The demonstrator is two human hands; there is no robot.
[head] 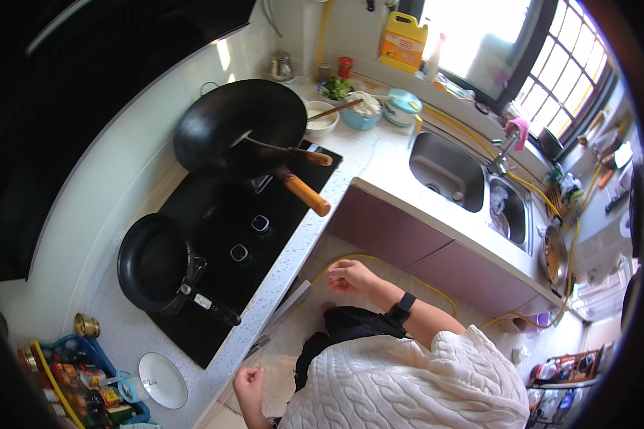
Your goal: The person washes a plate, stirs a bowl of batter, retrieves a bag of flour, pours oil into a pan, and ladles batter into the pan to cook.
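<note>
My right hand [350, 278] is held in the air off the counter's front edge, fingers loosely curled, touching nothing. Lower down, my left hand [248, 382] is closed into a loose fist beside the counter edge, near a white plate [163, 380]. On the black gas cooktop [220, 289], a large black wok [231, 118] with a wooden handle sits on the far burner, a wooden-handled metal spatula [268, 145] resting in it. A black frying pan [155, 263] sits on the near burner, its handle pointing towards me.
Past the wok stand a white bowl [322, 124] of pale liquid, a blue pot [361, 120] heaped with pale food, a bowl of greens [337, 89] and a lidded pot [402, 110]. A double sink [447, 166] lies to the right. A blue basket [75, 348] holds condiments.
</note>
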